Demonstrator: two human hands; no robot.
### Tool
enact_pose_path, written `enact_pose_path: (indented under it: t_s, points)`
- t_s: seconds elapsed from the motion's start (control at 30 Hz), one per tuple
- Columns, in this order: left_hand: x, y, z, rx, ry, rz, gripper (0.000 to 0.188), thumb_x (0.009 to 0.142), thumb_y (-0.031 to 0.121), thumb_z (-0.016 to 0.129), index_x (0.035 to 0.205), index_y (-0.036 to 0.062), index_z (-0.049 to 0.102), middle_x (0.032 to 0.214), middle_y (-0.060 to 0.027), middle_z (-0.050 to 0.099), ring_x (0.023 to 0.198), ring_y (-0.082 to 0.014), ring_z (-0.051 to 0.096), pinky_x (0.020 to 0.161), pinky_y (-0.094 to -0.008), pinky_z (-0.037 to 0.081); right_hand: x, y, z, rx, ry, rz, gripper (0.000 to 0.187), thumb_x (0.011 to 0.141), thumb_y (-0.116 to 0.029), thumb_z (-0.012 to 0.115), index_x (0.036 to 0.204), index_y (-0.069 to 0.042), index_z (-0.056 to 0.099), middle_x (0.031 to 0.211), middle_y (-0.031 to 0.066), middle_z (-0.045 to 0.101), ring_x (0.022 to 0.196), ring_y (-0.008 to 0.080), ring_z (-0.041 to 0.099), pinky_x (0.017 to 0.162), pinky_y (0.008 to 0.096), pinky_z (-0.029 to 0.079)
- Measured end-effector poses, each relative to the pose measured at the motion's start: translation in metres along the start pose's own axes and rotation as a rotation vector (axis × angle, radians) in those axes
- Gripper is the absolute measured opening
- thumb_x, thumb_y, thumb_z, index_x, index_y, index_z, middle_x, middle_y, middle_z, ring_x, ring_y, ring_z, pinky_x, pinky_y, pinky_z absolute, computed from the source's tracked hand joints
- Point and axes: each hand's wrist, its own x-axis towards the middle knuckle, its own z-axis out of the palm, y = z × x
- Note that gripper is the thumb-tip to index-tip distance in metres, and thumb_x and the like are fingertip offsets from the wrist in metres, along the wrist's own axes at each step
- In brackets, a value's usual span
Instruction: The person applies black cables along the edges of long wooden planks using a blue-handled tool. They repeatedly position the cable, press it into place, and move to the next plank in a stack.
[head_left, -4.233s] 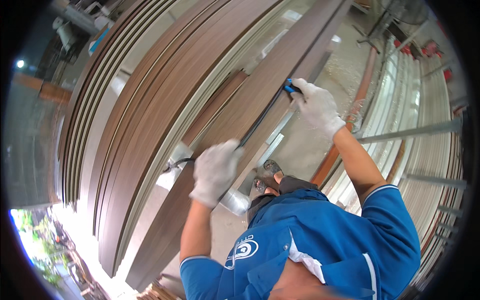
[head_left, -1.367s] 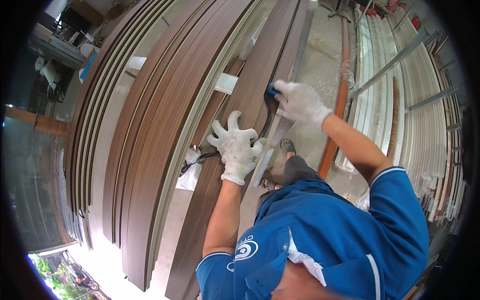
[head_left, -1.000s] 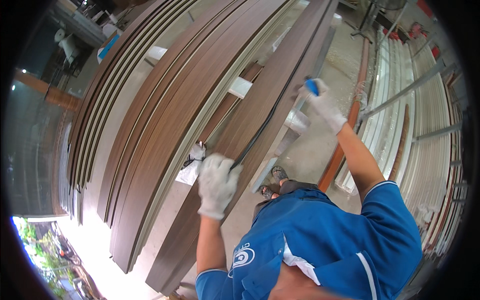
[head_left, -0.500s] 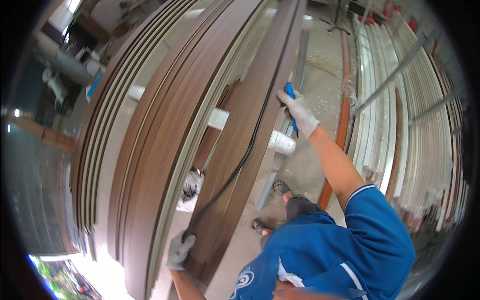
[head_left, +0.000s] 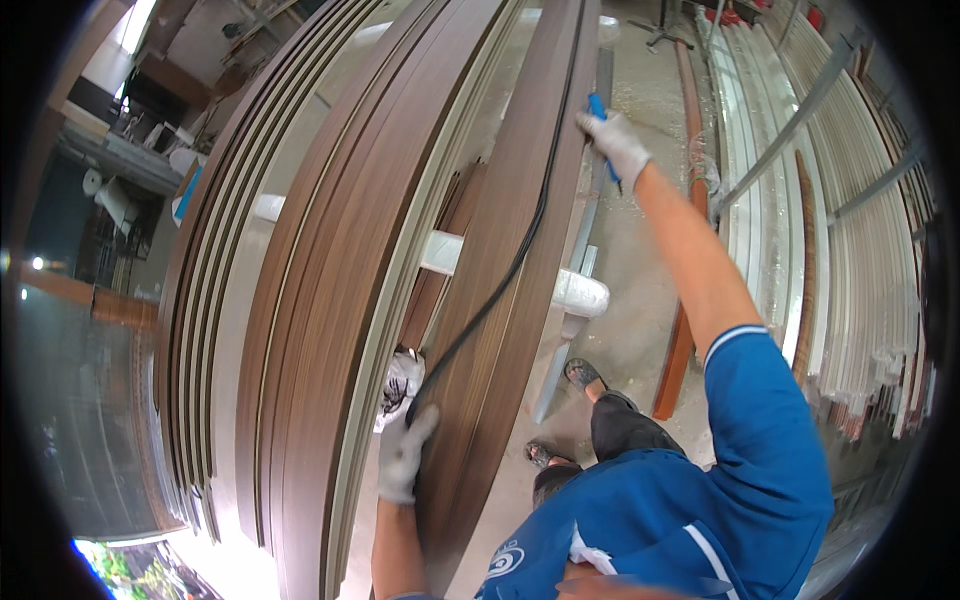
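Observation:
A long wood-grain brown profile (head_left: 470, 385) lies lengthwise before me, with a thin black flexible strip or cord (head_left: 512, 268) running along it. My left hand (head_left: 403, 458), in a pale work glove, is closed around the near end of the strip at the profile's left edge. Farther off, my gloved right hand (head_left: 622, 148) grips a slim blue tool (head_left: 599, 106) beside the profile's right edge. The tool's dark, narrow lower end points down toward the floor; its exact kind cannot be made out.
White-wrapped support bars (head_left: 580, 293) carry the profiles. More brown profiles (head_left: 335, 270) lie to the left. An orange-brown length (head_left: 675, 365) rests on the floor at right, near stacked white profiles (head_left: 760, 200) and slanted metal bars (head_left: 795, 130).
My right hand has moved farther away along the profile with the blue tool. My left hand has also shifted forward and to the right, still on the strip. The view has shifted slightly.

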Motion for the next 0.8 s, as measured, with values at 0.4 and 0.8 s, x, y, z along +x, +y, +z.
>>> enact_pose_path:
  t_s: [0.4,0.8]
  points:
    - [-0.027,0.008,-0.032,0.324,0.194,0.069,0.05,0.101,0.046,0.068,0.119,-0.0004,0.073,0.1,-0.0176,0.075,0.094,-0.0296,0.07,0.091,-0.0397,0.051,-0.08,-0.077,-0.013,-0.462,-0.171,-0.472,0.047,0.094,-0.042,0.079,0.124,-0.006,0.073,0.093,0.0039,0.071,0.092,0.0152,0.067,0.086,0.0337,0.053]
    - [-0.191,0.032,-0.034,0.379,0.315,0.204,0.024,0.093,0.026,0.075,0.103,0.0044,0.07,0.089,-0.0198,0.07,0.087,-0.0378,0.068,0.076,-0.0475,0.05,-0.262,-0.157,0.048,-0.456,-0.532,-0.573,0.052,0.101,-0.048,0.07,0.137,-0.012,0.061,0.087,0.0015,0.068,0.084,0.0115,0.064,0.075,0.03,0.052]
